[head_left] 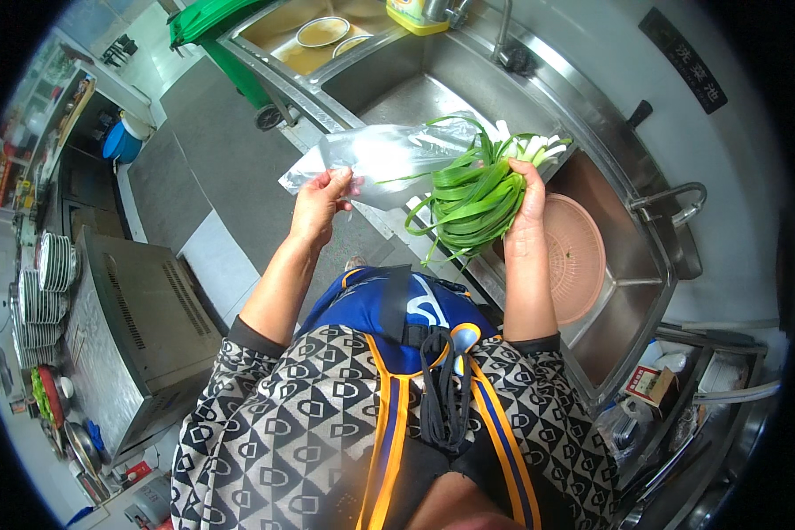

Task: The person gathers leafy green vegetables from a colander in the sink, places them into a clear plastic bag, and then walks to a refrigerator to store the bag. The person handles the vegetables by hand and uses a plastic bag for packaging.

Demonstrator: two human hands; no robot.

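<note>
My left hand [322,205] pinches the near end of a clear plastic bag [375,155], thumb against fingers. The bag stretches to the right, over the edge of the sink, and its far end passes behind the greens. In my right hand [528,196] is a bunch of scallions [477,199], gripped near the base. White stalk ends point up and right, while the long green leaves fold over and hang down to the left. Directly below my right forearm, a round pink-brown plastic colander [574,256] sits in the right sink basin, partly hidden by that arm.
Steel basins run along the right: the middle basin [420,97] and the right basin [632,305], with a tap [671,203]. Farther back are a basin with round strainers [322,32], a yellow container [418,16] and a green wheeled bin [216,26]. Stacked plates [44,305] stand left beside a steel cabinet [141,318].
</note>
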